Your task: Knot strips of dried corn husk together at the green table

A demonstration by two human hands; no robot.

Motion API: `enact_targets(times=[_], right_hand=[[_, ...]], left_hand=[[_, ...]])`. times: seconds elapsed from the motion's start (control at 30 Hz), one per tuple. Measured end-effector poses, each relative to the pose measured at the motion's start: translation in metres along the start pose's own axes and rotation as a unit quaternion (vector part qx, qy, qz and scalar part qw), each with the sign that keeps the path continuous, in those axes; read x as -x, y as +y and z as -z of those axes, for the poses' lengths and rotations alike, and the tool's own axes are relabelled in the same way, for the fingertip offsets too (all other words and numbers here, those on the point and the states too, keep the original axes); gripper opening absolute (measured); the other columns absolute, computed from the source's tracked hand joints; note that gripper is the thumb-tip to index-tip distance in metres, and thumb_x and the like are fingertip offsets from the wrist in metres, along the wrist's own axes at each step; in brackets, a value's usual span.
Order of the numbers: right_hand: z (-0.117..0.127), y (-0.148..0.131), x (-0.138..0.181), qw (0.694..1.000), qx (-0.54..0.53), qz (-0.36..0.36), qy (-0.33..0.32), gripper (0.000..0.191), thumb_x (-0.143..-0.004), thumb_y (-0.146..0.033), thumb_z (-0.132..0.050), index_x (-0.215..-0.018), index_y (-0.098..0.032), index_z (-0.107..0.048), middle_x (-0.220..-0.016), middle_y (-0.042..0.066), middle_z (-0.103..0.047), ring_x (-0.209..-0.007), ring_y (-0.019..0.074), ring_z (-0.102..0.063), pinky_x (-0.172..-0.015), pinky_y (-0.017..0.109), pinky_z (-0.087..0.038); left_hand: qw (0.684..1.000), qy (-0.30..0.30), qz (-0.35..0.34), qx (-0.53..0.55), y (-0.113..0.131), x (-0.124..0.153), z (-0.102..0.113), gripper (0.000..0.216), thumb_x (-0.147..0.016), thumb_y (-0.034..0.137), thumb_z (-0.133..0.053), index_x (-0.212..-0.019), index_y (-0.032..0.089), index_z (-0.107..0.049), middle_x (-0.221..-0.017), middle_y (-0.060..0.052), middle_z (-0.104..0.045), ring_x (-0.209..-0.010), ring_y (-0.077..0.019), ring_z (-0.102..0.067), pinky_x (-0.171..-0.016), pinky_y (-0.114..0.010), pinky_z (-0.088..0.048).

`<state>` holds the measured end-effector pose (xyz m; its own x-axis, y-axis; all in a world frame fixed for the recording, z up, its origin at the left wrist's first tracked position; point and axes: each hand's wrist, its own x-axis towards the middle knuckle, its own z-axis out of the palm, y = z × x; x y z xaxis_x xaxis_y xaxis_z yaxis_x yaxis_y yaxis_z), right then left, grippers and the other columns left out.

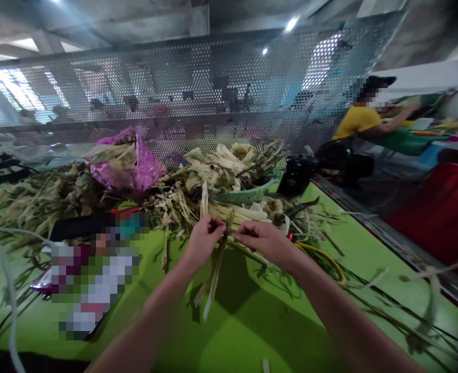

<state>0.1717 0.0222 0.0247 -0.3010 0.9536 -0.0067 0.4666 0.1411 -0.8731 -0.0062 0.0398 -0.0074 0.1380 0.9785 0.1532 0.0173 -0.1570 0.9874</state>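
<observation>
Dry fibrous husks (217,259), perforated metal screen (197,77)

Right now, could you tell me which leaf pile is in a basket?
The pale middle pile, heaped in the green basket; the one left of it sits in a pink bag, and the far-left one lies loose on the table.

Daylight glares through blown-out windows (11,88) behind the grey perforated metal screen (197,77), and white ceiling lamps (291,23) add overhead light. The bright green desk (252,321) is well lit. The pale dry leaf strips (213,274) and the forearms cast a soft dark shadow on it. Wide-angle distortion bends the edges. The near forearms and the far background are blurred, and pixelated patches sit at the left.
</observation>
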Motion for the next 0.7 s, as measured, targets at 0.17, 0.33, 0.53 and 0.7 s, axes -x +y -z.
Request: enact_targets(times=[0.17,0.33,0.53,0.7], right_hand=[[-0.005,-0.005,0.002,0.998,-0.049,0.020,0.016,0.024,-0.078,-0.041,-0.059,-0.075,-0.017,-0.062,-0.059,-0.003,-0.049,-0.053,0.0108,-0.041,-0.051,0.024,-0.030],[-0.008,-0.005,0.001,0.996,-0.076,0.018,0.035,0.024,-0.077,-0.040,-0.060,-0.076,-0.016,-0.062,-0.058,-0.003,-0.051,-0.051,0.0097,-0.041,-0.050,0.023,-0.029],[-0.009,-0.008,0.002,0.994,-0.094,0.017,0.051,0.022,-0.077,-0.038,-0.060,-0.075,-0.016,-0.062,-0.057,-0.003,-0.052,-0.051,0.0096,-0.042,-0.050,0.023,-0.031],[-0.010,-0.005,0.001,0.993,-0.105,0.020,0.048,0.021,-0.078,-0.037,-0.061,-0.076,-0.017,-0.063,-0.062,-0.002,-0.056,-0.052,0.0095,-0.044,-0.051,0.024,-0.034]], left_hand=[[0.998,-0.036,-0.022,-0.038,-0.001,0.000,0.000,0.009,-0.073,0.014,-0.057,-0.081,0.015,-0.059,-0.073,0.001,-0.059,-0.065,-0.0099,-0.052,-0.062,-0.022,-0.040],[0.996,-0.071,-0.022,-0.051,0.007,0.003,-0.002,0.008,-0.070,0.013,-0.058,-0.078,0.014,-0.061,-0.071,0.000,-0.061,-0.066,-0.0108,-0.052,-0.066,-0.024,-0.041],[0.995,-0.102,0.012,-0.006,0.010,0.005,-0.002,0.009,-0.071,0.018,-0.060,-0.079,0.013,-0.062,-0.071,-0.001,-0.061,-0.065,-0.0102,-0.052,-0.067,-0.024,-0.041],[0.992,-0.118,0.029,0.018,0.010,0.006,-0.002,0.013,-0.069,0.022,-0.066,-0.079,0.013,-0.063,-0.072,-0.001,-0.062,-0.065,-0.0097,-0.052,-0.067,-0.024,-0.041]])
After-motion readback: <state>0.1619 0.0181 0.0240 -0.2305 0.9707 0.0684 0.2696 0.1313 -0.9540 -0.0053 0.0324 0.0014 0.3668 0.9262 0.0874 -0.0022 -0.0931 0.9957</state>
